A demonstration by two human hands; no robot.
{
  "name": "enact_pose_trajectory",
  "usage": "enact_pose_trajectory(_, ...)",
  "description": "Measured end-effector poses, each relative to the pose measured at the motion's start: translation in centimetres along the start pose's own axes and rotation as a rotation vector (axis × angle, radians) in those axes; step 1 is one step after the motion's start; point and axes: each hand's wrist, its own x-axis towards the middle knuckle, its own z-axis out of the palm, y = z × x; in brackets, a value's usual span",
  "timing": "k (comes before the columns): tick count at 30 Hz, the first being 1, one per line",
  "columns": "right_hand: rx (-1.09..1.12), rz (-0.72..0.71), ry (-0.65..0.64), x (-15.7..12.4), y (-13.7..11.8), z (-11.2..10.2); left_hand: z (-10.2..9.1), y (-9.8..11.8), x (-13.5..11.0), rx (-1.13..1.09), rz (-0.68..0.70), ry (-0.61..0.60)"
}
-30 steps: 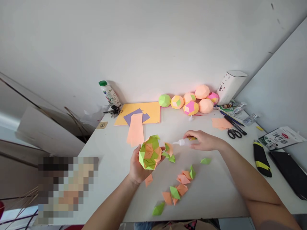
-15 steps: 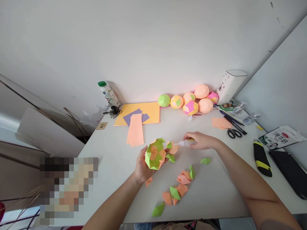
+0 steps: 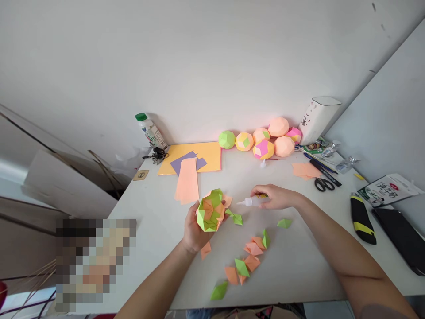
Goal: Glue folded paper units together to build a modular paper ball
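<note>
My left hand [image 3: 194, 230] is wrapped round a partly built folded-paper ball [image 3: 210, 211] in green and orange, its hollow side facing up. In my right hand [image 3: 270, 196] is a small white glue bottle [image 3: 253, 201], held sideways with its thin nozzle pointing left at the ball. A gap separates the nozzle from the paper. A green folded piece [image 3: 236, 218] lies just right of the ball. Nearer the front edge are several loose orange and green folded pieces [image 3: 241, 267], and another green piece [image 3: 284, 223] sits below my right wrist.
Finished paper balls [image 3: 263, 149] line the wall. Orange paper strips [image 3: 187, 181] overlap a yellow folder [image 3: 209, 155] at back left, beside a bottle [image 3: 151, 130] and keys [image 3: 159, 154]. Scissors [image 3: 324, 184], a box cutter [image 3: 362, 219] and a black phone [image 3: 400, 239] are on the right.
My left hand has shifted slightly left with the paper ball. The glue nozzle, earlier close to the pieces at the ball's right side, is now farther from it.
</note>
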Motion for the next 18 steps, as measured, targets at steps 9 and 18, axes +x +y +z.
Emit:
enact_pose_trajectory(9, 0.206, -0.144, 0.083, -1.9, -2.4, -1.6, -0.5, -0.4, -0.4, 0.021, -0.134, -0.117)
enact_pose_trajectory(18, 0.164, -0.245, 0.111, -3.8, -4.6, -2.0, 0.3, 0.3, -1.5, 0.016, -0.122, -0.168)
